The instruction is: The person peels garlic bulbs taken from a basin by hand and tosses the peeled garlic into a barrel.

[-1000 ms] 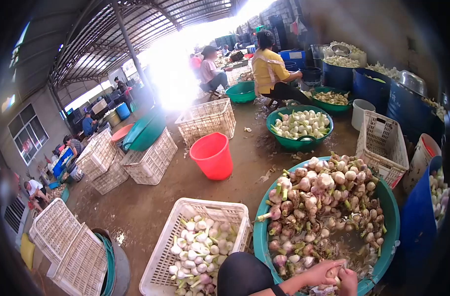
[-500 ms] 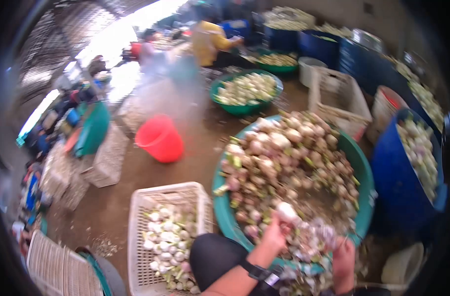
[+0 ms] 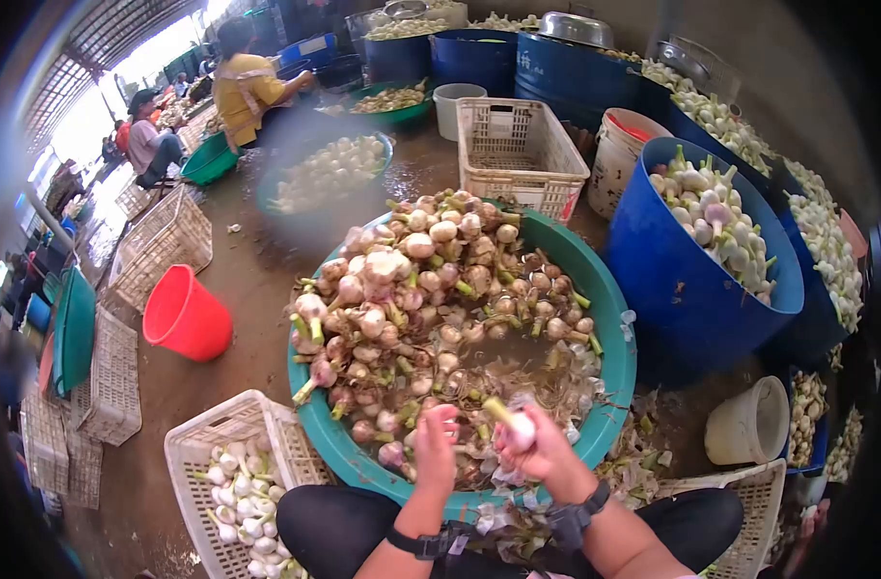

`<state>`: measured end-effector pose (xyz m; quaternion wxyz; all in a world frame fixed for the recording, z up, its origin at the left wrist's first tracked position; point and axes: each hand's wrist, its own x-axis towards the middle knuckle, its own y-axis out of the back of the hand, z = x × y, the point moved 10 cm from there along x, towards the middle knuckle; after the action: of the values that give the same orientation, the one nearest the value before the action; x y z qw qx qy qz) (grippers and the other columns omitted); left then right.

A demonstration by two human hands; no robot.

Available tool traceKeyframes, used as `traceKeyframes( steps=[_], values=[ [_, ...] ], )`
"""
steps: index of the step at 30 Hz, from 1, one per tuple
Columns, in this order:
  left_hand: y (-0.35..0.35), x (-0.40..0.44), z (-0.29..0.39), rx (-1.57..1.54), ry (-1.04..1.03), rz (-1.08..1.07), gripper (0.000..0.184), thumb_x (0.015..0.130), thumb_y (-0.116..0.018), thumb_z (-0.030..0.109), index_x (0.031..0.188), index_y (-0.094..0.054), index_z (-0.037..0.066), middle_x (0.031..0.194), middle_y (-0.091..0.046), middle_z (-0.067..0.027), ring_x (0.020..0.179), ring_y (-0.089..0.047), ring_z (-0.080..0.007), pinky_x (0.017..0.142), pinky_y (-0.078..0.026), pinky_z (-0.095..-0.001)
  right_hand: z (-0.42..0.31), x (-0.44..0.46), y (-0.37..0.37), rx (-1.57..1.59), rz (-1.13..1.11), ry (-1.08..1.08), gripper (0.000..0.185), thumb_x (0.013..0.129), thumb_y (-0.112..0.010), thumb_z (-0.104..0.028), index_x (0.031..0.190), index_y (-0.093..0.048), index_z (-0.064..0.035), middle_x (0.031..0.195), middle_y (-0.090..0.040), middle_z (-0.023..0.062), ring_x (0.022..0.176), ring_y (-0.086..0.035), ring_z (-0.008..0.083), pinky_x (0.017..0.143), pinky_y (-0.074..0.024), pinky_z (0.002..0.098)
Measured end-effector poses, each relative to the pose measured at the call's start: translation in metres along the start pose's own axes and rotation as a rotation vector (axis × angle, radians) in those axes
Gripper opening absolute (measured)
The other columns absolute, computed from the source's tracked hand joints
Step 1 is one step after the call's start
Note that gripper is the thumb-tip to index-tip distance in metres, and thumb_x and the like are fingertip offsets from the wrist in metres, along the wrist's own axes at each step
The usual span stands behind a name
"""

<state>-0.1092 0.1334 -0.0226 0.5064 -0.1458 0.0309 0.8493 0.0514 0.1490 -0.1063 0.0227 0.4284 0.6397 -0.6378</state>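
Observation:
My right hand is closed around a garlic bulb with a pale green stem stub pointing up and left. Beside it, my left hand is raised with its fingers loosely bent and apart, and no bulb shows in it. Both hands are over the near side of a wide green tub. Unpeeled garlic bulbs with brownish skins are heaped along the tub's left and back, with murky water and loose skins in the middle. Peeled-off skins lie at the near rim.
A white crate of cleaned garlic stands left of my knee. A red bucket is farther left. On the right stand a blue barrel full of garlic and a white bucket. Behind the tub is another crate; people sit beyond.
The view has swung right, shifting the tub leftward in the picture. Earlier my left hand held a white bulb; now a bulb is in my right hand and the left holds none visibly.

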Motion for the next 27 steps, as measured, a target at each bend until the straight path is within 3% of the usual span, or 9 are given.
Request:
traceKeyframes(
  steps=[4, 6, 8, 11, 13, 16, 18, 23, 27],
  values=[
    [0.021, 0.000, -0.022, -0.337, 0.261, 0.186, 0.052, 0.091, -0.031, 0.049, 0.100, -0.051, 0.003, 0.094, -0.058, -0.0075, 0.077, -0.051, -0.0117, 0.068, -0.042, -0.0253, -0.167, -0.093, -0.153, -0.016, -0.624, 0.591, 0.066, 0.080, -0.050, -0.055, 0.125, -0.035, -0.0101, 0.114, -0.048, 0.0154, 0.100, -0.053, 0.0286, 0.069, -0.0528, 0.0389],
    [0.008, 0.004, -0.034, -0.390, 0.323, 0.138, 0.044, 0.092, -0.035, 0.044, 0.098, -0.051, 0.003, 0.093, -0.058, -0.0065, 0.076, -0.051, -0.0105, 0.065, -0.041, -0.0234, -0.237, -0.091, -0.113, -0.121, -0.163, 0.956, 0.078, 0.083, -0.048, -0.052, 0.137, -0.011, -0.0091, 0.125, -0.041, 0.0174, 0.098, -0.053, 0.0286, 0.076, -0.0484, 0.0351],
    [-0.007, 0.009, -0.035, -0.300, 0.299, 0.081, 0.040, 0.092, -0.038, 0.042, 0.097, -0.051, 0.005, 0.092, -0.058, -0.0060, 0.075, -0.052, -0.0103, 0.064, -0.042, -0.0237, -0.272, -0.012, -0.016, -0.761, 0.354, 0.753, 0.045, 0.085, -0.051, -0.033, 0.121, -0.042, -0.0070, 0.119, -0.049, 0.0095, 0.093, -0.055, 0.0244, 0.075, -0.0462, 0.0345],
    [-0.015, 0.015, -0.045, -0.137, 0.213, 0.029, 0.027, 0.091, -0.045, 0.033, 0.095, -0.052, 0.007, 0.091, -0.058, -0.0039, 0.072, -0.053, -0.0087, 0.061, -0.042, -0.0224, -0.283, 0.035, 0.032, -2.081, 1.154, 0.433, 0.056, 0.066, -0.068, -0.039, 0.107, -0.052, -0.0040, 0.104, -0.056, 0.0133, 0.101, -0.053, 0.0318, 0.084, -0.0431, 0.0402],
    [-0.015, 0.021, -0.049, -0.009, 0.191, 0.011, 0.020, 0.089, -0.049, 0.026, 0.094, -0.053, 0.007, 0.091, -0.058, -0.0022, 0.072, -0.052, -0.0075, 0.061, -0.042, -0.0216, -0.266, 0.059, 0.034, -2.374, 1.068, 0.444, 0.048, 0.069, -0.066, -0.041, 0.097, -0.056, -0.0036, 0.098, -0.060, 0.0126, 0.094, -0.056, 0.0312, 0.080, -0.0450, 0.0403],
    [-0.010, 0.026, -0.054, -0.027, 0.248, 0.050, 0.018, 0.088, -0.051, 0.024, 0.094, -0.052, 0.007, 0.091, -0.057, -0.0015, 0.073, -0.052, -0.0075, 0.061, -0.042, -0.0214, -0.254, 0.084, 0.085, -2.126, 0.976, 0.308, 0.038, 0.074, -0.063, -0.038, 0.087, -0.058, -0.0024, 0.086, -0.062, 0.0160, 0.082, -0.059, 0.0324, 0.071, -0.0463, 0.0413],
    [-0.012, 0.026, -0.058, -0.014, 0.253, 0.039, 0.028, 0.088, -0.050, 0.026, 0.107, -0.049, 0.005, 0.092, -0.055, -0.0021, 0.074, -0.052, -0.0083, 0.062, -0.043, -0.0218, -0.226, 0.060, 0.024, -1.906, 0.591, 0.882, 0.033, 0.083, -0.053, -0.033, 0.087, -0.058, -0.0010, 0.072, -0.060, 0.0162, 0.066, -0.058, 0.0316, 0.059, -0.0446, 0.0388],
    [-0.040, 0.019, -0.059, -0.108, 0.271, -0.155, 0.051, 0.090, -0.047, 0.033, 0.129, -0.031, 0.003, 0.098, -0.052, -0.0048, 0.074, -0.052, -0.0090, 0.059, -0.043, -0.0196, -0.064, 0.003, -0.040, -1.160, 0.197, 0.295, 0.040, 0.093, -0.034, -0.036, 0.098, -0.054, -0.0010, 0.068, -0.055, 0.0006, 0.054, -0.052, 0.0084, 0.047, -0.0421, 0.0231],
    [-0.036, 0.014, -0.055, -0.107, 0.289, -0.193, 0.033, 0.088, -0.051, 0.026, 0.109, -0.051, 0.001, 0.090, -0.056, -0.0027, 0.075, -0.053, -0.0081, 0.062, -0.043, -0.0185, -0.015, -0.020, -0.095, -1.735, -0.044, 0.423, 0.027, 0.088, -0.039, -0.023, 0.088, -0.055, -0.0023, 0.069, -0.057, 0.0136, 0.055, -0.054, 0.0289, 0.054, -0.0436, 0.0377]
  ],
)
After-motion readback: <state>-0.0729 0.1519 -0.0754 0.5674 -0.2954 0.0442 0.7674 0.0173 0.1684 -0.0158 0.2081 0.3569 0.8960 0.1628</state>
